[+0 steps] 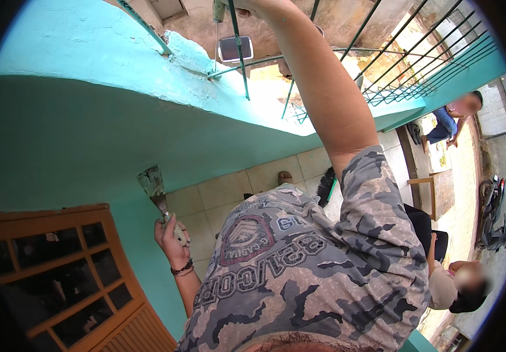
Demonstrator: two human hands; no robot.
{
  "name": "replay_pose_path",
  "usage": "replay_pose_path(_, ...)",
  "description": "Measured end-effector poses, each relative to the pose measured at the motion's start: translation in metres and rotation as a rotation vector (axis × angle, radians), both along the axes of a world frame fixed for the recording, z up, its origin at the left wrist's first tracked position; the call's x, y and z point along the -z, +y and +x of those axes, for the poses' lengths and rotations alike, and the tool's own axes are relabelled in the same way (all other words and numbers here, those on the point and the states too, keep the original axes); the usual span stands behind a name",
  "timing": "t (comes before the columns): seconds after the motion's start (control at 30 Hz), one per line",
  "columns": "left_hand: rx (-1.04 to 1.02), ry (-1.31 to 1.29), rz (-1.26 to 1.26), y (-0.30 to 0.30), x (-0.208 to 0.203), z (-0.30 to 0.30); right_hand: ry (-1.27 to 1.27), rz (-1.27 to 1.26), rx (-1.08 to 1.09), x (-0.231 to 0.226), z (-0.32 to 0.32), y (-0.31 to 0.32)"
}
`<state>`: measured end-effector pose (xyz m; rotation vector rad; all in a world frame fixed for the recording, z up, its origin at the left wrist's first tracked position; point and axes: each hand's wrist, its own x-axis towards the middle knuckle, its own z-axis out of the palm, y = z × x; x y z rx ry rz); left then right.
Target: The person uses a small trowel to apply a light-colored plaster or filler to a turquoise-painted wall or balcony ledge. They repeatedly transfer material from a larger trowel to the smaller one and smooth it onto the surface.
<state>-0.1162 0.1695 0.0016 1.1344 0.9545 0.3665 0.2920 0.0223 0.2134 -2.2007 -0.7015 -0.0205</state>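
My left hand (pixel 173 237), with a dark bracelet at the wrist, is closed around the handle of a putty knife (pixel 153 185). Its broad blade, smeared with pale material, points up near the turquoise wall (pixel 88 135). My right arm reaches up to the green metal bars (pixel 239 50). At the upper edge my right hand (pixel 246 7) is partly cut off. It grips what looks like a screwdriver (pixel 219 12), whose thin shaft points down toward the chipped ledge (pixel 188 56) at the base of the bars.
A wooden door with glass panes (pixel 59 270) stands at lower left. Beyond the bars is a dark rectangular container (pixel 235 49). A broom head (pixel 326 186) lies on the tiled floor (pixel 223 190). Two people (pixel 443 126) sit at the right, near a motorbike (pixel 491 214).
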Motion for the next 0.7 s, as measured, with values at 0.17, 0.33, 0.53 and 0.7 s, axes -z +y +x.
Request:
replay_pose_path(0.17, -0.002, -0.024, 0.012, -0.001, -0.001, 0.001, 0.121, 0.126, 0.095, -0.011, -0.010, 0.000)
replay_pose_path(0.33, 0.019, -0.007, 0.011, 0.001, -0.001, 0.002, 0.188, 0.291, 0.070, -0.024, -0.004, -0.018)
replay_pose_path(0.53, 0.030, -0.028, -0.002, 0.002, 0.001, 0.003, -0.064, 0.004, 0.063, -0.001, -0.001, -0.019)
replay_pose_path(0.7, 0.046, -0.021, -0.008, 0.002, 0.003, 0.001, -0.177, -0.006, 0.122, 0.029, 0.001, -0.010)
